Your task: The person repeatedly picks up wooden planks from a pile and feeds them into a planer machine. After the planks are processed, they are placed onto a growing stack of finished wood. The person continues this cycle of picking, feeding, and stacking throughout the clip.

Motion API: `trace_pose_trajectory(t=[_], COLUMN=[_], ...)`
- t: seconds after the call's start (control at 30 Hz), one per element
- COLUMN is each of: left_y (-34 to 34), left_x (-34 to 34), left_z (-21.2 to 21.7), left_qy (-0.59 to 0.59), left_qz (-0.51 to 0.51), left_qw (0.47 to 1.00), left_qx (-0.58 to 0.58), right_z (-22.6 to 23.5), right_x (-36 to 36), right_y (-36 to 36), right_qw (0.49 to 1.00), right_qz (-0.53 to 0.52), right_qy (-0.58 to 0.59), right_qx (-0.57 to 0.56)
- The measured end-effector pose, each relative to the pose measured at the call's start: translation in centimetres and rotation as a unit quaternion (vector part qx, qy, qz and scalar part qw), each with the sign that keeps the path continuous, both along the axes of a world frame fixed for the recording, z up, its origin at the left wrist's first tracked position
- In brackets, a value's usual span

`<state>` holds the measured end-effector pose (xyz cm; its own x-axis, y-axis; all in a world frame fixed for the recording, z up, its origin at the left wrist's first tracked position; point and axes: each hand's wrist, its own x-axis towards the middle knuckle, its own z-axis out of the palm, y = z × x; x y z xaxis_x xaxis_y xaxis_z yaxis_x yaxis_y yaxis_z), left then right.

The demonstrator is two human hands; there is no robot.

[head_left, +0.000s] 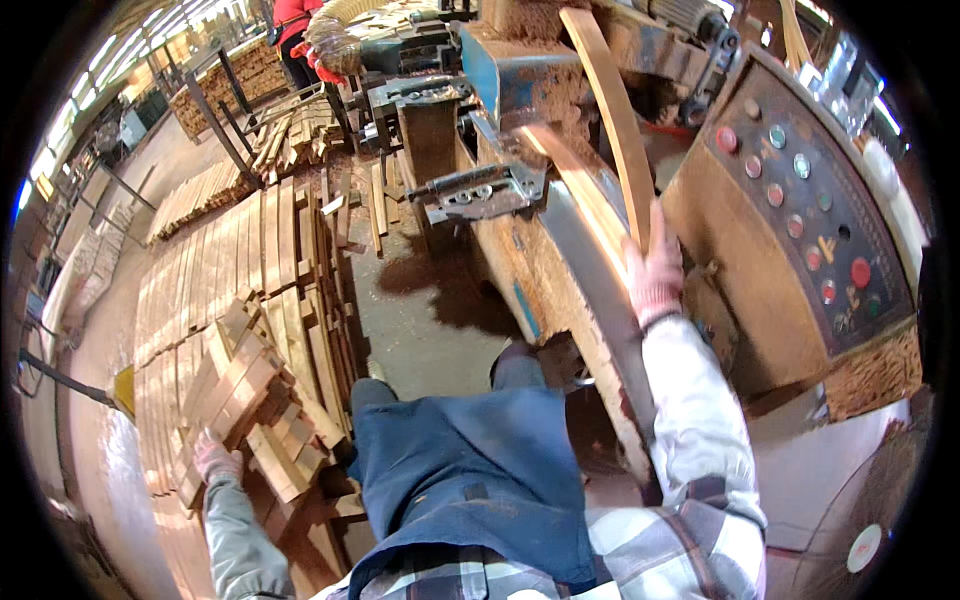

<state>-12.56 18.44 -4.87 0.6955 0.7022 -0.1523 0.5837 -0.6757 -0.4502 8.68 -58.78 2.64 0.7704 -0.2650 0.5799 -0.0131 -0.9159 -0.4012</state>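
My right hand [655, 268], in a light glove, is closed round the near end of a long, curved wooden strip [615, 115] that rises away from me over the machine. Under it, a second wooden strip [580, 195] lies along the metal machine bed [600, 290]. Down at the left, my left hand [216, 458] is at the near end of a wooden board [242, 395] on the loose top of a wood stack; its fingers look curled on the board's edge, partly hidden.
To the right stands a slanted control panel [800, 200] with several coloured buttons. Metal clamps [480, 193] jut from the machine's left side. Rows of stacked boards [215, 250] cover the floor at left. A person in red [293, 30] stands far back.
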Motion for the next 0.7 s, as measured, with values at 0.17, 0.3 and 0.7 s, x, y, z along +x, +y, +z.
trace_pose_trajectory(t=[0.17,0.3,0.7], left_y=[-1.6,1.8,5.6], left_x=[0.4,-1.1,1.9], left_z=[-2.2,-5.0,-7.4], left_qy=[-0.029,-0.038,-0.037], left_qz=[0.003,-0.015,0.024], left_qw=[1.0,0.999,0.995], left_qx=[0.005,0.023,0.094], right_z=[1.2,0.2,2.1], right_x=[2.9,-7.2,-21.7], right_y=[-0.2,0.3,-0.5], right_qw=[0.994,0.995,0.964], right_qz=[0.034,0.077,0.087], right_qy=[0.075,0.035,0.129], right_qx=[0.067,0.048,-0.216])
